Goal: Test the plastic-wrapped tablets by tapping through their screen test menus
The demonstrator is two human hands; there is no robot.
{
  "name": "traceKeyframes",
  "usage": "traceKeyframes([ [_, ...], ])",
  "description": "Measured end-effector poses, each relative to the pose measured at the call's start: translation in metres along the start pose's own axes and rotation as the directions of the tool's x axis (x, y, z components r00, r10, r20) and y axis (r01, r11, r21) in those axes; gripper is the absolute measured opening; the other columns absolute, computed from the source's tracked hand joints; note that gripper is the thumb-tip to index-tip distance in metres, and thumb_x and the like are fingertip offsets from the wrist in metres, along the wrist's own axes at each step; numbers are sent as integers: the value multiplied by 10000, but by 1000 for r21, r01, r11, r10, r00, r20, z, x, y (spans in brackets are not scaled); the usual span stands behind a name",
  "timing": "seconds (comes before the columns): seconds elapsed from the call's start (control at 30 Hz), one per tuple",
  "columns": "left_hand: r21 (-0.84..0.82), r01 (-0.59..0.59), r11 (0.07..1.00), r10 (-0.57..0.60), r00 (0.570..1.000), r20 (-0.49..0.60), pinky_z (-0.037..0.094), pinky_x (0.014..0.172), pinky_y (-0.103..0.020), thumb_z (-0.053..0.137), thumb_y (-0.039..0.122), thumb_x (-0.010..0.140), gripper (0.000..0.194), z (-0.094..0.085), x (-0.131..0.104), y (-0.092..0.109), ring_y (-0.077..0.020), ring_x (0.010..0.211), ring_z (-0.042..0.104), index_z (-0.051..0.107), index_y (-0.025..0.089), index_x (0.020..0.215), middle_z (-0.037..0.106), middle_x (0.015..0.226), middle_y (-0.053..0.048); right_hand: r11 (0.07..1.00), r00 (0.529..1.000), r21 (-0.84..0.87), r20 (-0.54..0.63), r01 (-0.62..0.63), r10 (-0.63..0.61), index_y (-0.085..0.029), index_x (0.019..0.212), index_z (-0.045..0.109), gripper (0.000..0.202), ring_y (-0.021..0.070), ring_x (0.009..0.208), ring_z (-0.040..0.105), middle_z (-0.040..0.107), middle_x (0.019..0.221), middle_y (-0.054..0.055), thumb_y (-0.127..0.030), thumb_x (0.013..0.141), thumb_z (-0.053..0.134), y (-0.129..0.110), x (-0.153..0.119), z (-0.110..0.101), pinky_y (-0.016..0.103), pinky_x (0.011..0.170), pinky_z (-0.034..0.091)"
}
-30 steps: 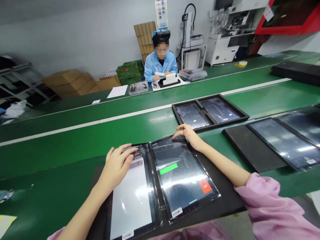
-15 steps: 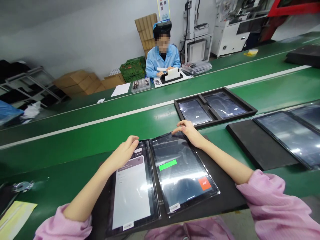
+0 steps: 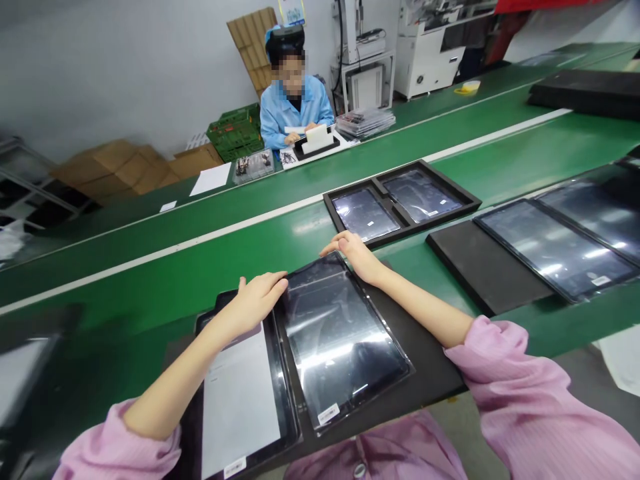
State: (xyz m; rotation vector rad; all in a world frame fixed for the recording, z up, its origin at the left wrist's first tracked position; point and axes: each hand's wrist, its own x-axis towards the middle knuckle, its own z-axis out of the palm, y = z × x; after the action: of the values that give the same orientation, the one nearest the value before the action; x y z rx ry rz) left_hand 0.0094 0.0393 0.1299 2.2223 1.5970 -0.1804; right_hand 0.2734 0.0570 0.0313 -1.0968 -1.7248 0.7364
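Two tablets in clear film lie side by side on a black foam pad (image 3: 425, 373) in front of me. The right tablet (image 3: 345, 333) has a dark, glossy screen and a white barcode label at its near edge; it sits at an angle. My left hand (image 3: 255, 300) pinches its far left corner with thumb and fingers. At its far right corner my right hand (image 3: 357, 257) curls its fingers over the edge; its fingertips are partly hidden. The left tablet (image 3: 243, 393) shows a lit white page, and my left wrist and forearm cover its upper part.
Beyond my right hand is a black tray (image 3: 400, 230) holding two tablets. More tablets (image 3: 555, 247) rest on a black foam block (image 3: 485, 273) at right. A white line (image 3: 250, 223) runs along the green bench. Across it sits a co-worker (image 3: 295, 107) in blue.
The right tablet's screen has gone dark; its green bar and red box are gone. My left hand has moved to that tablet's corner. The view has shifted, and a dark tray-like shape appears at far left.
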Motion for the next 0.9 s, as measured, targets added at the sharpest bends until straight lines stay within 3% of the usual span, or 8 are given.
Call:
traceKeyframes([
  [0.2, 100, -81, 992, 74, 994, 76, 114, 1238, -729, 165, 554, 984, 753, -1, 17, 29, -374, 1431, 494, 506, 128, 1504, 577, 1496, -189, 1000, 1000, 3, 12, -6, 6, -241, 956, 818, 997, 275, 1121, 472, 631, 1121, 108, -873, 939, 47, 0, -1, 2, 469, 1143, 353],
  [0.3, 118, -106, 987, 95, 991, 98, 173, 1247, -691, 153, 571, 971, 783, -3, 22, 38, -373, 1431, 496, 502, 117, 1504, 565, 1508, -191, 1000, 1000, 22, -11, 8, -8, -232, 855, 812, 964, 287, 1106, 470, 618, 1142, 126, -915, 917, 134, -1, 0, 5, 503, 1140, 350],
  [0.4, 78, -117, 990, 110, 989, 96, 314, 1244, -545, 164, 594, 954, 792, -3, 29, 45, -349, 1422, 514, 555, 119, 1452, 563, 1520, -172, 991, 997, 135, -79, -6, 17, -249, 896, 807, 927, 292, 1113, 502, 626, 1123, 113, -925, 915, 174, 3, 6, 5, 514, 1123, 361],
  [0.47, 52, -73, 996, 70, 995, 65, 349, 1236, -462, 160, 589, 950, 803, -3, 36, 47, -330, 1456, 481, 536, 100, 1464, 525, 1559, -167, 959, 987, 275, -122, -67, 104, -260, 1000, 787, 916, 275, 1102, 544, 649, 1116, 90, -892, 944, 126, 8, 10, 3, 476, 1060, 423],
  [0.57, 50, 5, 999, -6, 999, 36, 352, 1227, -454, 159, 573, 946, 798, -3, 50, 51, -340, 1479, 445, 520, 80, 1459, 499, 1575, -184, 920, 951, 375, -226, -116, 212, -254, 1045, 743, 869, 255, 1077, 585, 669, 1120, 74, -860, 965, 126, 11, 13, -1, 424, 970, 474],
  [0.73, 31, -83, 996, 78, 988, 130, 474, 1095, -456, 209, 624, 929, 660, -8, 77, 73, -349, 1200, 639, 695, 193, 1048, 725, 1241, -142, 959, 894, 279, -439, 44, 86, -262, 1018, 705, 749, 248, 1085, 589, 683, 1097, 60, -801, 1004, 186, 7, 10, -7, 423, 1035, 429],
  [0.9, -17, -70, 997, 71, 987, 143, 497, 1066, -446, 272, 716, 885, 690, -11, 90, 94, -343, 1209, 638, 670, 182, 1064, 698, 1276, -169, 957, 851, 277, -520, 82, 78, -249, 993, 678, 683, 239, 1060, 600, 689, 1081, 60, -732, 1041, 198, 8, 11, -10, 414, 1034, 432],
])
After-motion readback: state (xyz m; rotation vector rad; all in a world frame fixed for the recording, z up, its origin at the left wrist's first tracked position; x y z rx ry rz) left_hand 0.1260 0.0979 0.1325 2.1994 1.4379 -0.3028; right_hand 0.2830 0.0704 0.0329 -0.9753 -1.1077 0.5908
